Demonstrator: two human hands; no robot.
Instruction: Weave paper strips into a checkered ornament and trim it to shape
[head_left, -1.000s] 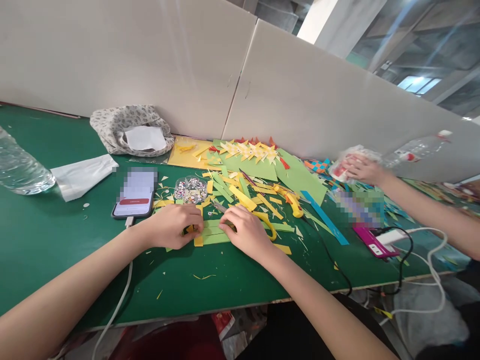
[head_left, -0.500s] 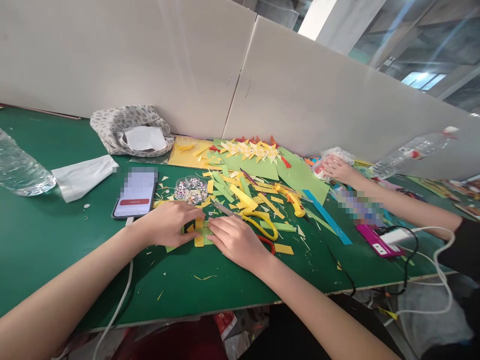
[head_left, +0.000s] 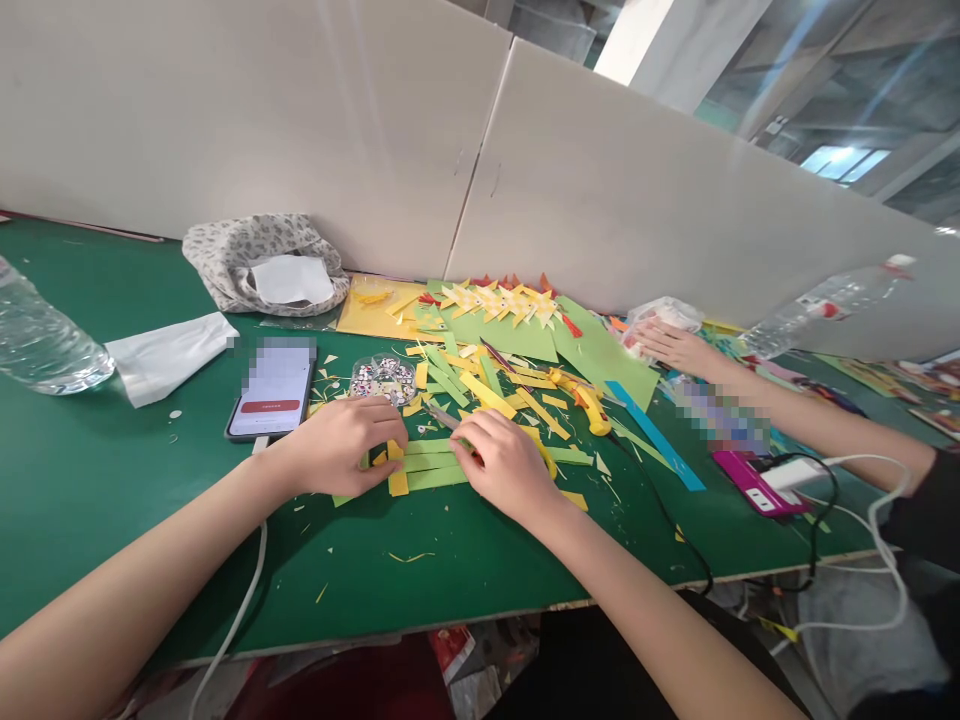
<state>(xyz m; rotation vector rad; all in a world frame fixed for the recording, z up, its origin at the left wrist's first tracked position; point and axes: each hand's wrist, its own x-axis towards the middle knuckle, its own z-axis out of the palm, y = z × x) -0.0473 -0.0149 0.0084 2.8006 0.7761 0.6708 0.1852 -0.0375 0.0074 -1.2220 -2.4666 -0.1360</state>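
My left hand (head_left: 349, 445) rests on the green table with thumb and fingers closed on the left end of some paper strips. There a yellow paper strip (head_left: 397, 478) lies across green paper strips (head_left: 435, 462). My right hand (head_left: 506, 465) is over the right part of the green strips, its fingers curled and thumb near the index finger; its fingertips are partly hidden. Scissors (head_left: 442, 415) lie beside and partly beneath my right hand, which covers most of their handles. Yellow and green paper scraps (head_left: 487, 395) are scattered beyond both hands.
Around me are a phone (head_left: 274, 390) on a cable, a case of googly eyes (head_left: 384, 378), a yellow glue gun (head_left: 589, 402), a finished paper weave (head_left: 499, 300), a water bottle (head_left: 49, 335) and a purple power strip (head_left: 757, 485). A co-worker's hand (head_left: 675, 345) touches a plastic bag at right.
My right hand has slid right along the green strips, uncovering their middle and covering more of the scissors' handles. My left hand stays put. The co-worker's hand has shifted slightly.
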